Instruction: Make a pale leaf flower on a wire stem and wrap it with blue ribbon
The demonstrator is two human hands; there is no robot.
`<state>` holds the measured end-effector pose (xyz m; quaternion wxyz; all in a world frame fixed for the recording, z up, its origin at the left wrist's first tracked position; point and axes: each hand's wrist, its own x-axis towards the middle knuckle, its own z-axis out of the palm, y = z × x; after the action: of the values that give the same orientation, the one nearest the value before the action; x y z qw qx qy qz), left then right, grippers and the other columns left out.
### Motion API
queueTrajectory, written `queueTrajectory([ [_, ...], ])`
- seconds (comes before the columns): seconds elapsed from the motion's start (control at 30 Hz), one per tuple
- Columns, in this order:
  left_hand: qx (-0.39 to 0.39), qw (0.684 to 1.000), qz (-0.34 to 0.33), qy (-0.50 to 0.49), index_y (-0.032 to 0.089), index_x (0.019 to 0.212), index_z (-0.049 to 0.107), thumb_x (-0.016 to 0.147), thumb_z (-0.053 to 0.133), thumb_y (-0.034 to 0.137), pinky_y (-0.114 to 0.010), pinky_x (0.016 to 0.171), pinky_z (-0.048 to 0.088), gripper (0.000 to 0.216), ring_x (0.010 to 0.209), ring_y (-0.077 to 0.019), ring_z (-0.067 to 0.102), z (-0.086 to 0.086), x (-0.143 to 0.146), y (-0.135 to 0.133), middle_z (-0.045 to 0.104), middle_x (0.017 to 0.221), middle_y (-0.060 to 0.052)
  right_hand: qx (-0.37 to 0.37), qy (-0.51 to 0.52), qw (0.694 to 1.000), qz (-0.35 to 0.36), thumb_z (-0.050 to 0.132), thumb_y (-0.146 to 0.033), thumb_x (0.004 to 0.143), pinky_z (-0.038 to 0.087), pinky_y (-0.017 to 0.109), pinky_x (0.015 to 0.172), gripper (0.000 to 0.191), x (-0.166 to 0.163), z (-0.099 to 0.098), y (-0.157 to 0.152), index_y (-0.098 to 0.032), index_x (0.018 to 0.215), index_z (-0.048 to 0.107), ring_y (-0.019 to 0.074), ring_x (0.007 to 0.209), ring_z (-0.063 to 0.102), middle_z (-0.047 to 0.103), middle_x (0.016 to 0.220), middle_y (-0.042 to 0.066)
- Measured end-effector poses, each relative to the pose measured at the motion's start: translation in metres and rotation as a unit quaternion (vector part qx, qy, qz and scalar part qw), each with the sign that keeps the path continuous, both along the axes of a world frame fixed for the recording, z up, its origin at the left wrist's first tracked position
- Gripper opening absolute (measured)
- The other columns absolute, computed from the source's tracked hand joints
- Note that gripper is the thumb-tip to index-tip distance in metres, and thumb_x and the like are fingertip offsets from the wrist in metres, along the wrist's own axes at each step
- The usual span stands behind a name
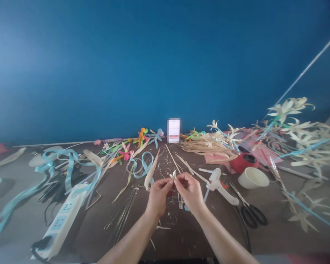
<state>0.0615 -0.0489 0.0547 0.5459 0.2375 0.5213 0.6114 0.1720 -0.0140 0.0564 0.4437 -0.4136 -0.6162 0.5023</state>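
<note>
Between my two hands, above the middle of the dark table, is a small cream-white flower (173, 175) with pointed petals, which look like strips of dried husk. My left hand (160, 192) pinches it from the left with thumb and forefinger. From the right, the thumb and fingertips of my right hand (189, 189) close on the same piece, touching the left fingertips. The flower's lower part is hidden behind the fingers. A dried husk leaf (152, 170) lies just beyond my left hand. Right of my right hand rests a white hot glue gun (218, 186).
Black-handled scissors (250, 212) and a white cup (253, 178) are at the right, near finished husk flowers (299, 128). A power strip (64, 218), light blue ribbon (22, 200) and thin wires (123, 209) occupy the left. Small pipe-cleaner figures (141, 137) stand along the blue wall (165, 66).
</note>
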Motion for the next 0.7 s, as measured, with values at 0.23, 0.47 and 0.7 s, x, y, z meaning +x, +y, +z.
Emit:
queueTrajectory([
  [0.23, -0.016, 1.0, 0.015, 0.01, 0.016, 0.078, 0.07, 0.064, 0.07, 0.026, -0.018, 0.048, 0.044, 0.018, 0.06, -0.0118, 0.057, 0.0, 0.001, -0.002, 0.066, 0.071, -0.003, -0.023, 0.038, 0.999, -0.007, 0.056, -0.027, 0.077, 0.037, 0.02, 0.048, 0.012, -0.003, -0.005, -0.006, -0.017, 0.073, 0.055, 0.0103, 0.052, 0.047, 0.053, 0.061, -0.002],
  [0.47, -0.014, 0.997, 0.024, 0.072, 0.016, 0.077, 0.071, 0.064, 0.069, 0.028, -0.019, 0.048, 0.044, 0.018, 0.058, -0.0125, 0.057, -0.004, 0.0, -0.003, 0.067, 0.068, -0.004, 0.004, 0.017, 1.0, -0.01, 0.054, -0.026, 0.079, 0.039, 0.02, 0.049, 0.011, 0.0, -0.004, -0.008, -0.017, 0.073, 0.055, 0.0106, 0.053, 0.048, 0.053, 0.061, -0.001],
  [0.7, -0.002, 0.994, 0.014, 0.108, 0.016, 0.084, 0.071, 0.067, 0.066, 0.028, -0.026, 0.058, 0.048, 0.021, 0.066, -0.0178, 0.061, 0.004, 0.002, -0.004, 0.069, 0.074, -0.006, 0.09, 0.001, 0.995, -0.037, 0.053, -0.021, 0.081, 0.043, 0.023, 0.058, 0.008, -0.002, -0.002, -0.012, -0.018, 0.074, 0.057, 0.0133, 0.066, 0.054, 0.054, 0.073, 0.001],
])
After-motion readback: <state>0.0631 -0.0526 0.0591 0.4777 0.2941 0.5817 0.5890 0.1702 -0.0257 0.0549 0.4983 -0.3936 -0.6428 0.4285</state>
